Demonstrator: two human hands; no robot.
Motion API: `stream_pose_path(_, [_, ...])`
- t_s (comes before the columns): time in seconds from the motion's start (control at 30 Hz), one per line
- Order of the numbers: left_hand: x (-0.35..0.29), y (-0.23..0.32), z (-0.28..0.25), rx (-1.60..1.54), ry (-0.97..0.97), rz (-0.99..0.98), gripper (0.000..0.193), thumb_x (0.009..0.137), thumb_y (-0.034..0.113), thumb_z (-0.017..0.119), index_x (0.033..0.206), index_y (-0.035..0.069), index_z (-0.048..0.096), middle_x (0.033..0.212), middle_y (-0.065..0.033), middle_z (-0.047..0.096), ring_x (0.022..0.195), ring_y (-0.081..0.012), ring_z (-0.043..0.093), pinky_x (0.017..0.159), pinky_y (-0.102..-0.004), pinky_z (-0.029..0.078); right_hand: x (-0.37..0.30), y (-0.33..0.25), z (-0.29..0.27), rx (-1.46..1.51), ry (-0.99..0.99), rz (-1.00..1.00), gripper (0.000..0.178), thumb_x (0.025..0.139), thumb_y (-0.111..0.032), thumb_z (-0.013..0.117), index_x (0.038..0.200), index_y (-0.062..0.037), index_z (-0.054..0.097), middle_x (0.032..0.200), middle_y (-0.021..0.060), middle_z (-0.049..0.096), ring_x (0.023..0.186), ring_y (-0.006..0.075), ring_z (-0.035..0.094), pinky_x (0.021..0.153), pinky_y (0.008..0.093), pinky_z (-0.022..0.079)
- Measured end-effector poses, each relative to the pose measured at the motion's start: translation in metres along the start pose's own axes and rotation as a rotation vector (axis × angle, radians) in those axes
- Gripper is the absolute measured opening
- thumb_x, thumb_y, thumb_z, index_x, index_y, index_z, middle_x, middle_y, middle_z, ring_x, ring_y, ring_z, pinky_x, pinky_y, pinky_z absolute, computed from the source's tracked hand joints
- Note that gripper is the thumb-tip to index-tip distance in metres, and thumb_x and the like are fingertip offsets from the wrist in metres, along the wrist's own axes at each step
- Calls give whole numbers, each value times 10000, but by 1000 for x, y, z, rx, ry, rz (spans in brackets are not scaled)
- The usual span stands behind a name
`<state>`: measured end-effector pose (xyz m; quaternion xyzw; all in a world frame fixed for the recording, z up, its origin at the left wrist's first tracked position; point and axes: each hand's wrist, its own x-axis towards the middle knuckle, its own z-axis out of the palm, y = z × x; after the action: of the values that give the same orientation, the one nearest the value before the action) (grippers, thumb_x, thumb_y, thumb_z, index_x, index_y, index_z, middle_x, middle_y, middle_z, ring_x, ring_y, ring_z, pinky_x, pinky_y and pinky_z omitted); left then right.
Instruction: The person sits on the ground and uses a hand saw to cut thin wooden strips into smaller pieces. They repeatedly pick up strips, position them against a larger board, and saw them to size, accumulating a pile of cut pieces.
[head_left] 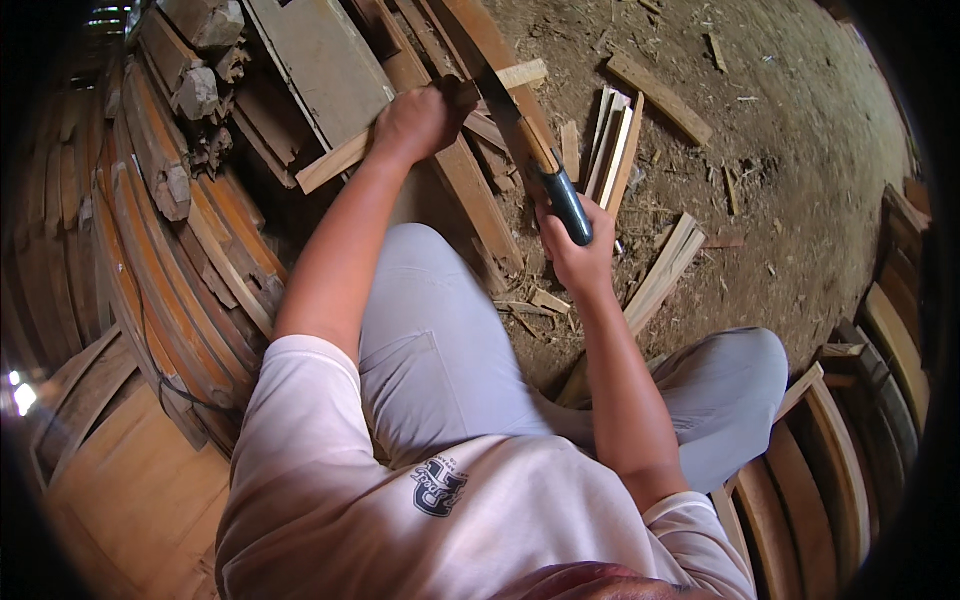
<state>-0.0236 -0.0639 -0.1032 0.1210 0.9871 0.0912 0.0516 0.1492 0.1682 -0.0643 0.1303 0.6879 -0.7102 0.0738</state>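
A person's right grip [578, 240] is closed around the dark handle [568, 208] of a long-bladed tool [494, 98], which points away from the body. The left grip [422, 122] clasps a pale wooden strip [338, 163] over some planks [470, 205] — strip and blade cross, though contact is unclear. Thin sticks [612, 145] lie on the dirt floor [790, 200]; curved wooden pieces [165, 275] are piled at left.
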Motion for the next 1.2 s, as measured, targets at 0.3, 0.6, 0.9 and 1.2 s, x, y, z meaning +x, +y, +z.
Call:
stream_pose_path(0.3, [-8,12,-18,-62,-60,65,418,946,504,633,1015,109,750,896,-221,734,881,-409,720,795,-507,589,-23,-22,-12,-68,-60,61,104,800,-94,656,822,7,647,684,18,588,622,84,545,587,275,442])
stream_pose_path(0.6, [-6,4,-9,-28,-65,93,415,941,504,646,1034,112,741,893,-214,735,878,-394,726,793,-504,592,-30,-27,-4,-25,-54,91,78,827,-77,637,813,-1,642,665,-8,568,609,64,526,563,262,428])
stream_pose_path(0.9, [4,-21,22,30,8,168,338,958,431,619,996,113,729,926,-212,725,870,-419,709,763,-523,579,-11,-40,5,-109,7,-7,107,808,-107,649,811,1,646,635,18,556,585,89,514,559,289,431])
stream_pose_path(1.2, [3,0,-2,-29,-9,201,215,998,305,558,1068,125,652,1024,-194,696,892,-435,683,737,-540,561,4,-60,5,-215,16,-55,118,797,-113,673,794,3,657,608,37,554,562,106,512,550,299,427])
